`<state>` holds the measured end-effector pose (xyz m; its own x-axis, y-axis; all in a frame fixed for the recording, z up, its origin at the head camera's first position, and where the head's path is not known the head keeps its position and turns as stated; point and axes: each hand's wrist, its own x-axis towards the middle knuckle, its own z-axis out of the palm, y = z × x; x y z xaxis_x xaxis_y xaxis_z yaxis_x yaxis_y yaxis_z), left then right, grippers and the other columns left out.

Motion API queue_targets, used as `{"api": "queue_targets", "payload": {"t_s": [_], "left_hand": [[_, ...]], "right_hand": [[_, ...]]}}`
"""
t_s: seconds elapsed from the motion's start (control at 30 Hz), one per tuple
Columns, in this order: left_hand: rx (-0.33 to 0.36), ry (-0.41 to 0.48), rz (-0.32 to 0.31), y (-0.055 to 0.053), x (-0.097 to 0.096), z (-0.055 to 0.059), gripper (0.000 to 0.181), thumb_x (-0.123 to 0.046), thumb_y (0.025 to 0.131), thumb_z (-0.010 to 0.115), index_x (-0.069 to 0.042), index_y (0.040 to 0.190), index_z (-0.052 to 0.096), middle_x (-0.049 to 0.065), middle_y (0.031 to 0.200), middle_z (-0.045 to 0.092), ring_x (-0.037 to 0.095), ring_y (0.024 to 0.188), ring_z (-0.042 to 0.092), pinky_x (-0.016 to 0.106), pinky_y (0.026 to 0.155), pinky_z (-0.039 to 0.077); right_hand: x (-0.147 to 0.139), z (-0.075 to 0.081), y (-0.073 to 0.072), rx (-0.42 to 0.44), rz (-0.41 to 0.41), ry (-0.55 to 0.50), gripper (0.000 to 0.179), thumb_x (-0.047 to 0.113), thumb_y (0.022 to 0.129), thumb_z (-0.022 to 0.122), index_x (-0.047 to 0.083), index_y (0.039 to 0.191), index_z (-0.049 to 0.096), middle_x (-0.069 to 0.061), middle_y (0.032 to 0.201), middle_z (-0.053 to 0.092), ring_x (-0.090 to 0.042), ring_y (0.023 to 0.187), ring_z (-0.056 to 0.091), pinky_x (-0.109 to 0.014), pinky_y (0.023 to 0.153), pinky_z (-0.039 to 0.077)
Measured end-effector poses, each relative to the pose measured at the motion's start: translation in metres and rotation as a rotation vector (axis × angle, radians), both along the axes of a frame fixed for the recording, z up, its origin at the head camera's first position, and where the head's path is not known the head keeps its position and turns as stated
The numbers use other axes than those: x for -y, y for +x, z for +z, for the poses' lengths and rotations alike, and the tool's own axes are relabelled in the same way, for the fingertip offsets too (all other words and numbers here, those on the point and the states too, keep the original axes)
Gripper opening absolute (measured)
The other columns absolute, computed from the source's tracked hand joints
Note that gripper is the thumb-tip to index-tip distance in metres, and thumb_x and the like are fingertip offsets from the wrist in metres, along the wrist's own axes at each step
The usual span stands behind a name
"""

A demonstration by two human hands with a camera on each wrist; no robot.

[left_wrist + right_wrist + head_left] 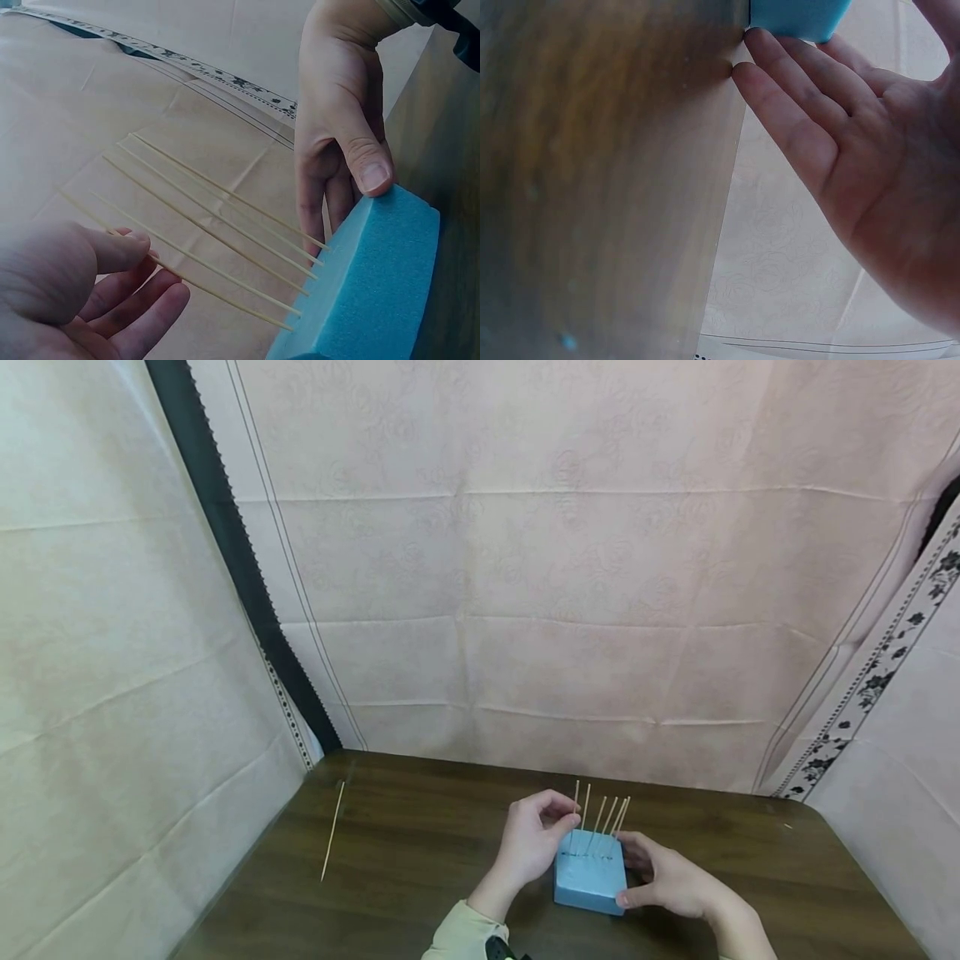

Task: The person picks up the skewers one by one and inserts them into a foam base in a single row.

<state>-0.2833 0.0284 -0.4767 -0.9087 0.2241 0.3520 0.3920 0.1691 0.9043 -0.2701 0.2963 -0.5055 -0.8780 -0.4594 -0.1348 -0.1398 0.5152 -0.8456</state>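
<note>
A light blue foam block (588,893) rests on the dark wooden table with several thin wooden sticks (600,814) standing in a row in its top. My left hand (534,839) pinches the leftmost stick (232,302) between thumb and fingers, partway up its length; its lower end meets the foam. At the block's right side, my right hand (671,877) grips it, thumb (373,174) at the near corner and fingers around the far side. In the right wrist view, the fingers (806,94) of that hand reach to the block's underside edge by the table.
One more thin stick (333,832) lies on the left part of the table (420,827). Pale patterned cloth (562,568) hangs behind the table and along both sides. A tiny light scrap (787,826) is near the back right edge.
</note>
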Motion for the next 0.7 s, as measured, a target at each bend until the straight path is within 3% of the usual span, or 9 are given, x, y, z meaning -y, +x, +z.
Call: {"api": "queue_targets", "payload": {"t_s": [0.47, 0.7], "left_hand": [[0.007, -0.032, 0.008, -0.0016, -0.0053, -0.0085, 0.007, -0.009, 0.098, 0.079, -0.010, 0.105, 0.079, -0.012, 0.094, 0.072, 0.004, 0.086, 0.065, 0.023, 0.080, 0.057], [0.004, -0.032, 0.022, -0.0030, -0.0052, -0.0097, 0.009, -0.009, 0.098, 0.079, -0.017, 0.103, 0.079, -0.012, 0.094, 0.072, 0.003, 0.086, 0.065, 0.023, 0.081, 0.057]], "right_hand": [[0.0008, 0.0008, 0.0005, 0.005, -0.005, 0.001, 0.097, 0.021, 0.087, 0.091, -0.014, 0.156, 0.032, -0.034, 0.148, 0.055, -0.054, 0.135, 0.054, -0.069, 0.106, 0.045], [0.0008, 0.0016, 0.0011, 0.003, -0.005, 0.001, 0.098, 0.021, 0.087, 0.091, -0.014, 0.156, 0.032, -0.035, 0.148, 0.054, -0.055, 0.135, 0.053, -0.069, 0.106, 0.045]]}}
